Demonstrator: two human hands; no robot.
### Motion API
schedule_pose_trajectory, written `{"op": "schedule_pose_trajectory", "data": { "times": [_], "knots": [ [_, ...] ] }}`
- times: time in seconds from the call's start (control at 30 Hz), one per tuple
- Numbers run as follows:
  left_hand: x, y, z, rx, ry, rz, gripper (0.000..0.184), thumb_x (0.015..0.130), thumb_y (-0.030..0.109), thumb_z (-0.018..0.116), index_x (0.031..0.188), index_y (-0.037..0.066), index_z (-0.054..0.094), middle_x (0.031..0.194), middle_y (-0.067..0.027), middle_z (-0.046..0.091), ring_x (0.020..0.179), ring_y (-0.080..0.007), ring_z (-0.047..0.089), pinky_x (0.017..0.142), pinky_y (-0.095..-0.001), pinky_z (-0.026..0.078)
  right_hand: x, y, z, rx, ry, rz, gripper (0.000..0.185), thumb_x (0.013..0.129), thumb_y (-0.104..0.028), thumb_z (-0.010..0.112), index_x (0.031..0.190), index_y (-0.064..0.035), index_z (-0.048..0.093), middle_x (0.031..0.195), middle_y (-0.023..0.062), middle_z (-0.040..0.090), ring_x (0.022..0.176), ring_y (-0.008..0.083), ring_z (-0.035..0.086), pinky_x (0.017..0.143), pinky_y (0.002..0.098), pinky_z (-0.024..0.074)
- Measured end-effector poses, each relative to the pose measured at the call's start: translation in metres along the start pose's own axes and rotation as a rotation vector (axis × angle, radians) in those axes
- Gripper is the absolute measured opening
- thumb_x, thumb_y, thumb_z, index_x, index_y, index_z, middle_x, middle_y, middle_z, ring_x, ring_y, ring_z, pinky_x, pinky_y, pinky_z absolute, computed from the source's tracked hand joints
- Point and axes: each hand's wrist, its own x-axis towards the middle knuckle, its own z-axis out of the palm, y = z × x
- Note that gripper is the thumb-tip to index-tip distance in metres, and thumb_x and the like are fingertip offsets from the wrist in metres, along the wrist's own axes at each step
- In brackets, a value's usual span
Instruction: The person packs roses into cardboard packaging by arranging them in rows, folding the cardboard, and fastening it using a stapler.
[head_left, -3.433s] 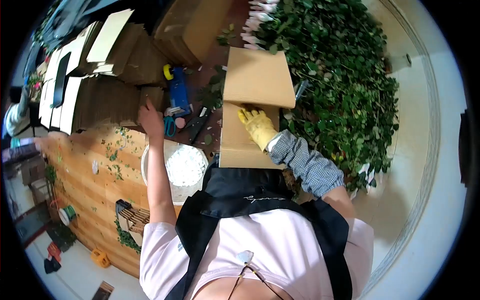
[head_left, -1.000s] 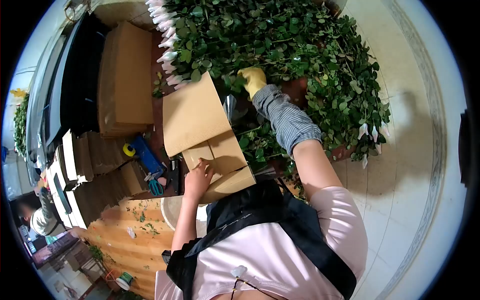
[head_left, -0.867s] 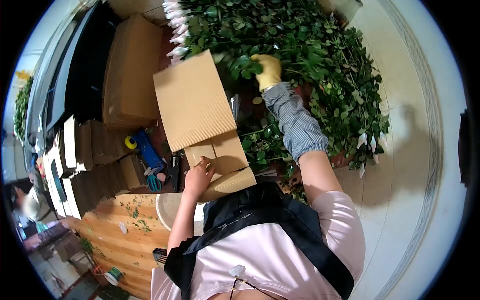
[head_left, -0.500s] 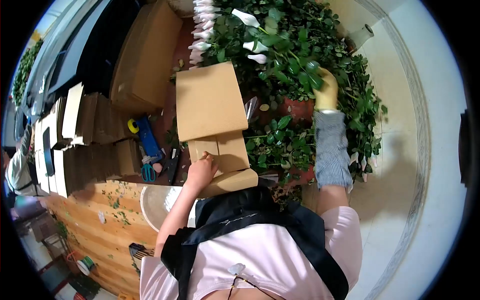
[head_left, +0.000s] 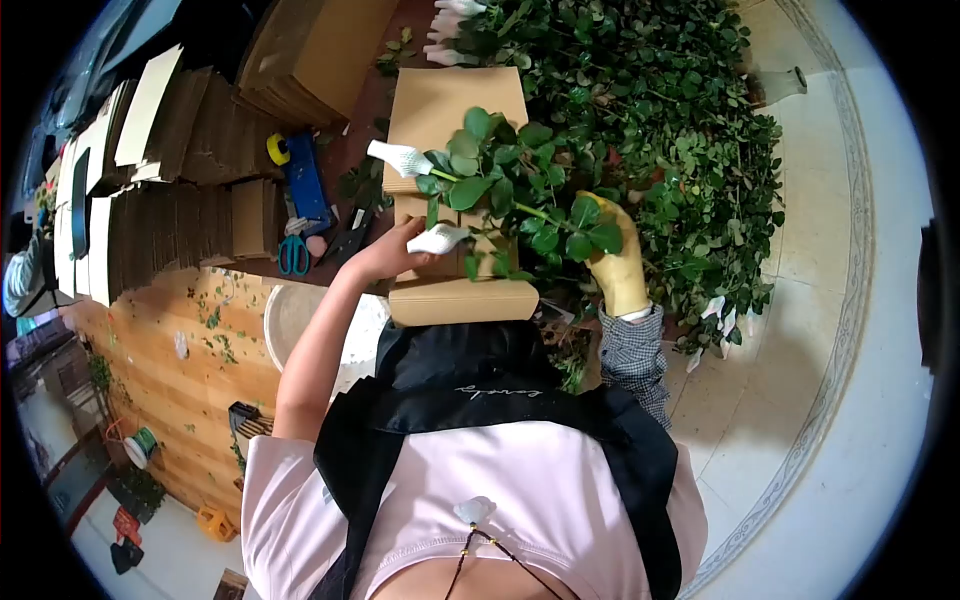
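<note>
My right hand point(head_left: 617, 262), in a yellow glove, is closed around leafy rose stems point(head_left: 535, 212). These lie over the folded cardboard point(head_left: 455, 95) in front of me. Two rose heads in white net sleeves, an upper one point(head_left: 400, 158) and a lower one point(head_left: 438, 238), point left. My bare left hand point(head_left: 385, 252) is at the left side of the cardboard, beside the lower sleeve. That sleeve covers most of its fingers, so their grip is hidden. A rolled cardboard edge point(head_left: 465, 303) lies near my apron.
A big heap of leafy roses point(head_left: 690, 180) fills the right. Stacked cardboard point(head_left: 160, 230) stands at left. Teal scissors point(head_left: 293, 255), a blue tool point(head_left: 307, 190) and a black stapler-like tool point(head_left: 350, 237) lie between. A white round tub point(head_left: 290, 320) is below my left forearm.
My right hand has brought the roses from the heap leftward and nearer, over the cardboard. My left hand has shifted up in view, along the cardboard's left side. The camera view has shifted.
</note>
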Motion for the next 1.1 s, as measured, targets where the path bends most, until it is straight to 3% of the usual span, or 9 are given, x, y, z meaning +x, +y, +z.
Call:
{"op": "schedule_pose_trajectory", "data": {
  "times": [0.03,0.23,0.33,0.47,0.53,0.6,0.77,0.93,1.1],
  "knots": [
    [-0.002,0.004,0.002,0.022,0.058,-0.044,0.063,0.088,0.027,0.076,0.138,-0.002,0.049,0.124,-0.0239,0.061,0.113,-0.0287,0.061,0.095,-0.0367,0.049,-0.010,-0.009,0.002,-0.769,-0.046,-0.468,0.028,0.087,-0.012,0.071,0.112,-0.0018,0.068,0.105,0.0137,0.070,0.093,0.0277,0.068,0.077,0.0384,0.0570],
    [0.013,-0.031,0.004,-0.335,-0.083,0.034,0.058,0.091,0.016,0.073,0.141,0.008,0.047,0.106,-0.0063,0.060,0.095,-0.0129,0.058,0.086,-0.0275,0.050,-0.029,-0.035,-0.018,-1.065,0.029,-0.464,0.032,0.089,-0.017,0.070,0.117,-0.0012,0.066,0.108,0.0155,0.070,0.094,0.0288,0.068,0.080,0.0396,0.0574],
    [0.009,-0.026,-0.003,-0.308,-0.049,-0.077,0.040,0.097,0.015,0.064,0.135,0.006,0.053,0.110,-0.0051,0.063,0.100,-0.0119,0.059,0.087,-0.0269,0.049,-0.043,-0.038,-0.020,0.223,-0.155,0.180,0.032,0.089,-0.012,0.069,0.119,-0.0013,0.065,0.106,0.0132,0.070,0.095,0.0258,0.068,0.081,0.0369,0.0581],
    [0.012,-0.023,-0.010,-0.641,-0.153,-0.020,0.051,0.107,0.044,0.042,0.136,0.005,0.055,0.124,-0.0095,0.063,0.111,-0.0164,0.059,0.098,-0.0329,0.048,-0.047,0.045,-0.036,-1.568,-0.485,-0.116,0.011,0.080,-0.012,0.070,0.089,-0.0099,0.074,0.090,0.0084,0.073,0.083,0.0236,0.069,0.072,0.0340,0.0556],
    [0.014,-0.040,-0.003,-0.711,-0.182,-0.075,0.050,0.107,0.043,0.044,0.135,0.004,0.056,0.128,-0.0099,0.059,0.112,-0.0188,0.059,0.100,-0.0336,0.047,-0.046,0.099,-0.034,-1.787,-0.615,-0.084,0.008,0.077,-0.010,0.072,0.085,-0.0079,0.074,0.090,0.0113,0.072,0.084,0.0270,0.068,0.075,0.0367,0.0540],
    [0.013,-0.045,0.003,-0.221,-0.151,0.164,0.040,0.100,0.029,0.060,0.134,0.007,0.056,0.123,-0.0108,0.059,0.110,-0.0221,0.060,0.098,-0.0344,0.048,-0.051,0.167,-0.048,-1.078,-0.183,0.145,0.005,0.080,-0.008,0.067,0.077,-0.0056,0.070,0.082,0.0123,0.069,0.080,0.0284,0.068,0.069,0.0386,0.0535],
    [0.000,-0.005,0.014,0.253,-0.009,0.227,0.038,0.079,0.014,0.076,0.114,0.007,0.063,0.106,-0.0149,0.056,0.105,-0.0356,0.061,0.091,-0.0402,0.051,-0.031,0.038,-0.016,-1.501,-0.903,0.279,0.052,0.087,-0.028,0.071,0.132,-0.0067,0.056,0.113,0.0182,0.067,0.101,0.0334,0.066,0.088,0.0419,0.0551],
    [-0.003,-0.010,0.021,0.191,0.031,0.314,0.038,0.081,0.013,0.074,0.118,0.011,0.067,0.103,-0.0145,0.053,0.097,-0.0342,0.060,0.085,-0.0416,0.051,-0.004,-0.019,-0.003,-0.756,-0.399,-0.130,0.044,0.094,-0.020,0.066,0.135,-0.0079,0.055,0.132,0.0156,0.062,0.124,0.0286,0.059,0.106,0.0404,0.0450],
    [0.000,-0.016,0.019,0.212,0.013,0.308,0.034,0.081,0.014,0.075,0.114,0.010,0.070,0.102,-0.0144,0.055,0.098,-0.0346,0.060,0.086,-0.0404,0.051,0.019,0.023,0.017,-0.978,0.281,-0.561,0.033,0.080,-0.007,0.071,0.113,-0.0069,0.066,0.106,0.0129,0.071,0.100,0.0323,0.065,0.098,0.0442,0.0476]
  ]
}}
